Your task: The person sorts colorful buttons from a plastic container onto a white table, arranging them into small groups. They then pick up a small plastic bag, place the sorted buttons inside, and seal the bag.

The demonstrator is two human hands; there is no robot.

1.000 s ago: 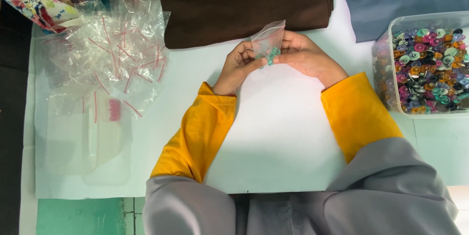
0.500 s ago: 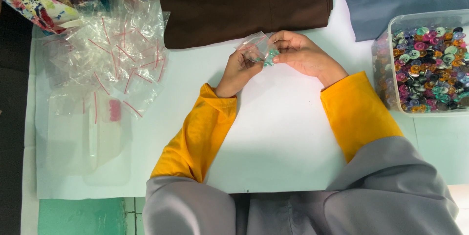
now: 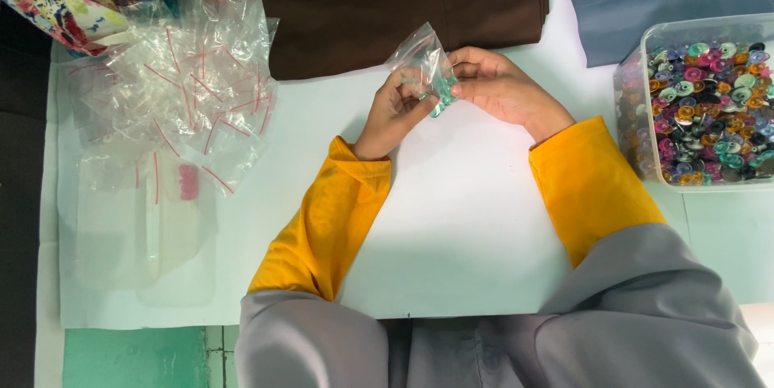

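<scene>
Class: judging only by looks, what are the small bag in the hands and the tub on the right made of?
Small bag: thin clear plastic film, glossy and crinkled; you see through it. Tub: stiff clear plastic, probably, since its walls stand straight and the coloured buttons show through.

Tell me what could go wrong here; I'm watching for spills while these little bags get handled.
The small clear bag is pinched between left hand and right hand above the white sheet; if its mouth is open, the greenish pieces inside might drop out. The right sleeve lies near the button tub and could nudge it.
</scene>
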